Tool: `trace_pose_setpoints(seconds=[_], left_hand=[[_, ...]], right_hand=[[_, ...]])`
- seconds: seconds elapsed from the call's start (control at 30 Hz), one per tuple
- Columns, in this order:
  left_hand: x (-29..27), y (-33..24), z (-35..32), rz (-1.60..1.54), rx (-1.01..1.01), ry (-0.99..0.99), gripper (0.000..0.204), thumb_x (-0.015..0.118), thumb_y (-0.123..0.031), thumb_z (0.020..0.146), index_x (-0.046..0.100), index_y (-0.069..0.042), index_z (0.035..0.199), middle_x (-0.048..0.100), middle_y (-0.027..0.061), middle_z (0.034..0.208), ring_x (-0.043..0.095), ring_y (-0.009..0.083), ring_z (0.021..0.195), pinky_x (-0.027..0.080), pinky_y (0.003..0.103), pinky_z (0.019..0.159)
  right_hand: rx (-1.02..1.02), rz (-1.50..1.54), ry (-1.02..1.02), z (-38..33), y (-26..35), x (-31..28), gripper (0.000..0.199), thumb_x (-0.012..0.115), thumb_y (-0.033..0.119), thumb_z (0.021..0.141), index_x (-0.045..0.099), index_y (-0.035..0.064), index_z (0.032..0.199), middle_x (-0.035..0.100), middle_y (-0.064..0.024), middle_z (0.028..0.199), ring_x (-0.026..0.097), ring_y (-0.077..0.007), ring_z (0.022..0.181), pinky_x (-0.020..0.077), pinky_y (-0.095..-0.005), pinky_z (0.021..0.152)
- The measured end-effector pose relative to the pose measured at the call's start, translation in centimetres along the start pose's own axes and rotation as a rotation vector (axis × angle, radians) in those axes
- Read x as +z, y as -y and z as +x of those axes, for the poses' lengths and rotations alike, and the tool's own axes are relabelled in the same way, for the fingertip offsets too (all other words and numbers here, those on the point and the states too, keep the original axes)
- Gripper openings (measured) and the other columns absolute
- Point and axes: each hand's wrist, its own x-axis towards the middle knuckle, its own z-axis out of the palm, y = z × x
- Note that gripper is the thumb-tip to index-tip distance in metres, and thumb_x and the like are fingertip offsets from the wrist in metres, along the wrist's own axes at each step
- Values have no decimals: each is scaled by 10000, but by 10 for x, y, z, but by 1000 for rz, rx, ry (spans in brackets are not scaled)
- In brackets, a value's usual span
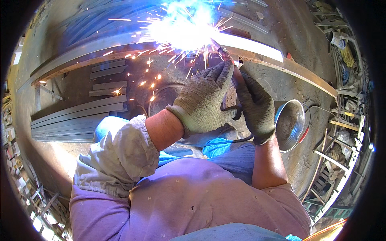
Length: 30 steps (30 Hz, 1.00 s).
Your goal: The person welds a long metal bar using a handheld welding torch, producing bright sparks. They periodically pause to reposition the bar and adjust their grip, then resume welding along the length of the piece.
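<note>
Workshop floor: bare grey concrete floor [281, 24] fills the background, dusty and stained, curving toward the rim of the view.
Steel stock: flat grey steel strips [80, 116] lie in a loose stack on the floor at 9 o'clock from the hands; shorter offcuts lie just above them.
Workpiece: long grey steel bar [249, 46] runs across the floor from 9 o'clock toward 3 o'clock, passing just above the hands.
Arc: white-blue welding flash [183, 28] burns on the bar at 12 o'clock from the hands, with orange sparks scattering down toward 7 o'clock.
Torch: thin dark welding electrode holder [229, 60] rises between the two hands, its tip pointing to 11 o'clock into the flash.
Left hand [203, 98]: grey knit glove, fingers curled shut around the holder's shaft from the 9 o'clock side, knuckles toward the camera.
Right hand [257, 106]: grey knit glove, fingers wrapped closed on the same holder from the 3 o'clock side, touching the left hand.
Cable: thin black cable [217, 141] runs under both wrists at 6 o'clock.
Bowl: round shiny metal bowl [290, 124] stands on the floor at 3 o'clock, just beside the right wrist.
Clutter: metal frames and scrap [341, 132] line the floor at the far 3 o'clock edge.
Clothing: lilac shirt [189, 201] and pale rolled sleeve at 6 o'clock.
</note>
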Motion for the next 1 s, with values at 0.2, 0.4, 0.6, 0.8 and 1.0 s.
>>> trace_pose_setpoints(seconds=[0.2,0.4,0.6,0.8,1.0], left_hand=[[0,3,2,-39,42,-36,1188,899,-420,936,251,148,1755,491,371,1694,531,515,1557,448,535,1304],[6,5,0,3,25,-38,1168,904,-435,929,291,119,1754,514,359,1672,547,511,1539,452,539,1298],[3,4,2,-30,25,-35,1150,900,-459,932,321,114,1743,518,369,1672,537,522,1551,450,550,1297],[0,0,0,-25,7,-19,1140,898,-449,933,322,96,1752,509,354,1690,546,525,1540,451,554,1293],[5,3,-2,-51,17,-15,1165,890,-462,933,290,66,1781,493,333,1711,547,510,1539,413,567,1318]], right_hand=[[9,-16,-13,0,4,2,360,720,179,1190,773,118,1540,820,38,1198,652,-14,1035,571,-226,886],[247,67,11,-4,9,-3,363,739,217,1184,776,108,1528,833,15,1182,665,-11,988,577,-226,833],[140,-13,-13,-2,6,-2,361,744,225,1180,782,129,1526,840,3,1159,667,-9,974,581,-237,819],[225,-32,6,-2,10,-4,362,743,270,1184,789,137,1518,825,23,1124,646,-12,927,570,-236,800],[102,46,-35,-5,3,1,366,761,306,1175,806,125,1491,774,55,1021,576,-6,827,522,-232,718]])
